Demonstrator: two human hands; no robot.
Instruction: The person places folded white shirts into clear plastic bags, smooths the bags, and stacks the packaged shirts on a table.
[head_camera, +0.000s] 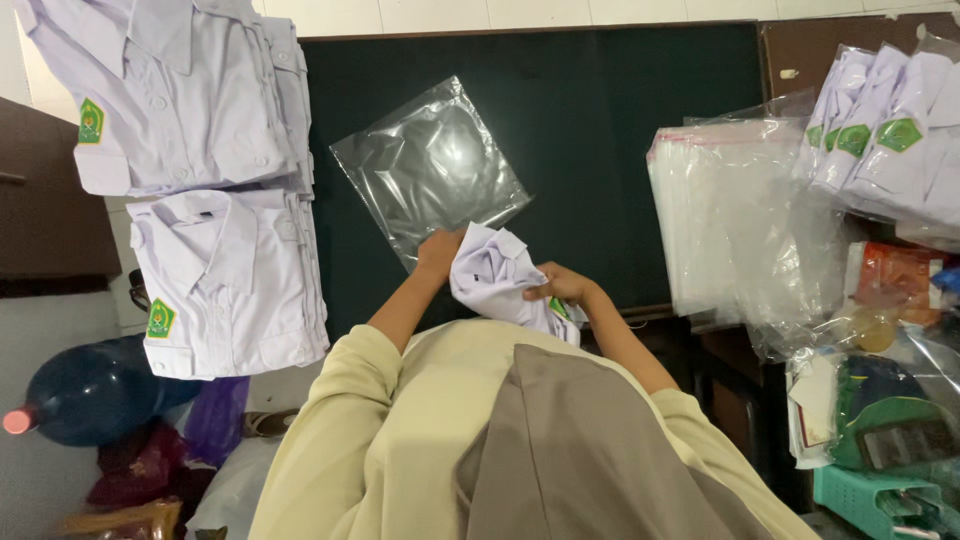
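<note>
My left hand (438, 250) and my right hand (560, 285) both grip a folded white shirt (495, 272) with a green badge, held close to my body over the near edge of a dark green table (620, 150). A clear plastic bag (430, 165) lies flat on the table just beyond the shirt, its near corner close to my left hand. My cream sleeves and a grey-brown headscarf fill the lower frame.
Two stacks of folded white shirts (215, 190) lie at the left. A pile of clear plastic bags (725, 215) sits at the right, with bagged shirts (880, 130) behind it. A dark blue water jug (85, 395) and a green basket (870, 495) sit lower down.
</note>
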